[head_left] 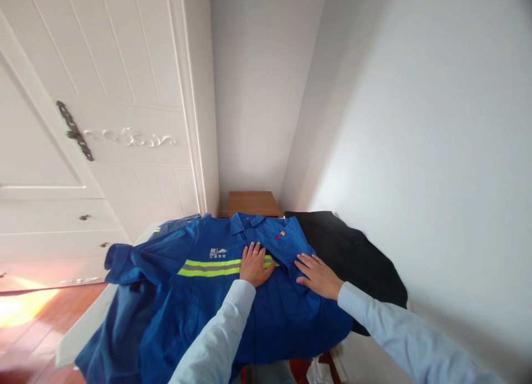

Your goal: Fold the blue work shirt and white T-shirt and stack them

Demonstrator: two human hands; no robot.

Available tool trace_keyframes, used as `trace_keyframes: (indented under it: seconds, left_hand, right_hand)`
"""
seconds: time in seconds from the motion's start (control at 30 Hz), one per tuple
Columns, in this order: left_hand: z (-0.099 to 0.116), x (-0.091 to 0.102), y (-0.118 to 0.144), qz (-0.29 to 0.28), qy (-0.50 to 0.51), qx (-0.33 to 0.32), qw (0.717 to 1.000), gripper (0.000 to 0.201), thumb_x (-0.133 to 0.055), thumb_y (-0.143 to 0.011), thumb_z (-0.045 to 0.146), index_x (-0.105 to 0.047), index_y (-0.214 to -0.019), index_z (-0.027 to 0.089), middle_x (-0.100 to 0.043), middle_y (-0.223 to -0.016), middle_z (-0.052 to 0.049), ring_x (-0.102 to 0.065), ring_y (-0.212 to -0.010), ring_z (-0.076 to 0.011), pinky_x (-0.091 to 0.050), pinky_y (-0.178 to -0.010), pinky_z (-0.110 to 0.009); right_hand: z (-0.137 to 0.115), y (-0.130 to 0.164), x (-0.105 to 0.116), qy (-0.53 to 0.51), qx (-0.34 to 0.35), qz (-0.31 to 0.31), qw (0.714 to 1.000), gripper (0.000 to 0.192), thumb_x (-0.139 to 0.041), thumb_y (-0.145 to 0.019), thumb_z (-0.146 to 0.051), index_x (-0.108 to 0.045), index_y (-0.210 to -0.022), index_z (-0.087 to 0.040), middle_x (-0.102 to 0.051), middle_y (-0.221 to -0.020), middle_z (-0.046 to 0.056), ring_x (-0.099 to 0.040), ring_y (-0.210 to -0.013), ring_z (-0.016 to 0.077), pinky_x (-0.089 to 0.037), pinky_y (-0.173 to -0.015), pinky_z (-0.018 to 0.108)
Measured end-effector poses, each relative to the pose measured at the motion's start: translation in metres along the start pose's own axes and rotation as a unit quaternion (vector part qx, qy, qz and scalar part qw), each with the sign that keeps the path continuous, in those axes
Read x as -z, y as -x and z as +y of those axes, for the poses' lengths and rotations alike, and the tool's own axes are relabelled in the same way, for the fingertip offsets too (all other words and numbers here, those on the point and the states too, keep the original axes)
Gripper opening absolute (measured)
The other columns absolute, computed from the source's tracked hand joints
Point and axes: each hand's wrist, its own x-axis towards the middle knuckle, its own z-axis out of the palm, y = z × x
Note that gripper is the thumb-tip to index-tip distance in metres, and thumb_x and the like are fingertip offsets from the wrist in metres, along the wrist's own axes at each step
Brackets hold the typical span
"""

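Note:
A blue work jacket point(199, 295) with a collar, a yellow-green and grey reflective stripe and a white chest logo lies spread out before me. My left hand point(255, 265) rests flat on its front, over the stripe near the middle, fingers apart. On the jacket's right side, my right hand point(318, 276) lies with fingers stretched out, touching the cloth below a small red and yellow badge. Part of the stripe on that side is hidden by folded fabric. Neither hand grips anything that I can see.
Black cloth point(357, 251) lies to the right beside the wall. A pale board edge point(83, 328) shows under the jacket at left. Behind stands a brown wooden cabinet point(254, 203). A white wardrobe point(124, 85) rises at left. White tissue point(319, 371) is at the bottom.

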Motion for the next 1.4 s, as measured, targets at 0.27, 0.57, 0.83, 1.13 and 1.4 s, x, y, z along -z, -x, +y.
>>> trace_keyframes:
  seconds: [0.27, 0.57, 0.83, 1.13, 1.4]
  left_hand:
    - [0.0, 0.001, 0.004, 0.013, 0.02, -0.07, 0.997, 0.066, -0.046, -0.102, 0.046, -0.034, -0.161, 0.02, -0.017, -0.171, -0.013, -0.011, -0.159, -0.0334, -0.013, -0.127, -0.059]
    - [0.003, -0.005, 0.006, -0.018, 0.012, -0.119, 0.993, 0.048, -0.037, -0.107, 0.047, -0.061, -0.143, 0.026, -0.048, -0.159, -0.006, -0.035, -0.153, -0.0276, -0.015, -0.127, -0.061]
    - [0.002, -0.006, 0.003, -0.015, 0.007, -0.112, 0.994, 0.046, -0.041, -0.106, 0.047, -0.062, -0.141, 0.025, -0.049, -0.158, -0.006, -0.036, -0.152, -0.0272, -0.018, -0.127, -0.06]
    - [0.003, -0.006, 0.002, -0.012, -0.002, -0.111, 0.994, 0.045, -0.044, -0.105, 0.045, -0.062, -0.141, 0.025, -0.049, -0.158, -0.006, -0.037, -0.152, -0.0266, -0.019, -0.127, -0.06]
    - [0.003, -0.01, 0.001, -0.009, 0.009, -0.117, 0.993, 0.045, -0.046, -0.105, 0.044, -0.063, -0.14, 0.023, -0.05, -0.157, -0.008, -0.037, -0.151, -0.0288, -0.019, -0.127, -0.061]
  right_hand:
    - [0.004, -0.065, 0.038, 0.042, -0.009, 0.158, 0.986, 0.074, -0.032, -0.104, -0.062, -0.048, -0.154, -0.01, -0.039, -0.163, 0.021, -0.034, -0.153, 0.0339, -0.028, -0.126, 0.05]
    - [0.064, -0.143, 0.014, 0.021, -0.153, 0.052, 0.987, 0.07, -0.034, -0.105, -0.056, -0.036, -0.16, -0.012, -0.026, -0.169, 0.016, -0.022, -0.158, 0.0311, -0.022, -0.126, 0.054]
    - [0.067, -0.134, 0.013, 0.009, -0.152, 0.062, 0.986, 0.072, -0.028, -0.106, -0.052, -0.029, -0.162, -0.007, -0.02, -0.17, 0.018, -0.017, -0.159, 0.0305, -0.018, -0.128, 0.05]
    - [0.056, -0.003, -0.014, -0.043, -0.028, 0.035, 0.998, 0.086, -0.029, -0.101, -0.071, -0.033, -0.161, -0.01, -0.026, -0.168, 0.016, -0.022, -0.158, 0.03, -0.02, -0.129, 0.052]
    - [0.073, 0.053, -0.024, -0.057, -0.064, 0.048, 0.995, 0.081, -0.027, -0.103, -0.067, -0.037, -0.159, -0.01, -0.03, -0.167, 0.016, -0.026, -0.156, 0.0279, -0.02, -0.13, 0.053]
